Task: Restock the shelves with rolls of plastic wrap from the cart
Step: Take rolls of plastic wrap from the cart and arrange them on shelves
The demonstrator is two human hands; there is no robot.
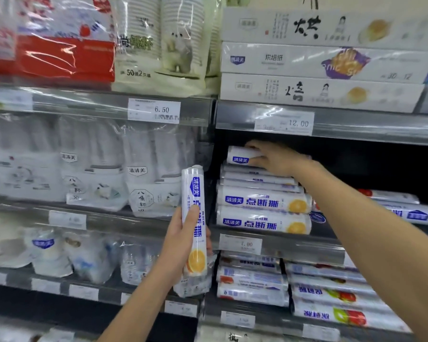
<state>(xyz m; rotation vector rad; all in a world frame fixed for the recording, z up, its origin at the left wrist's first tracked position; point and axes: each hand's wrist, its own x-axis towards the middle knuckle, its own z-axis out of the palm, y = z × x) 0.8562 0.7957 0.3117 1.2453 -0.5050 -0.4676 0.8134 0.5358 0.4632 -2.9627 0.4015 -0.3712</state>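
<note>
While the left hand (180, 243) grips a roll (194, 213) upright, orange end down, before the shelves (306, 248), the outstretched right hand (274, 159) clasps the top roll (238, 155), lying sideways on the stack (262, 203).

Left hand (180, 243) round an upright roll (194, 193), right hand (274, 159) round topmost roll (237, 155)

In your left hand (180, 243) the upright roll (194, 218) is white with a blue badge, blue lettering and an orange slice; the stacked rolls (262, 202) match it. The top roll (237, 155) under your right hand (274, 159) shows white and a blue badge. Lower rolls (331, 296) carry red and green fruit. The boxes (319, 92) are white with black brushwork.
</note>
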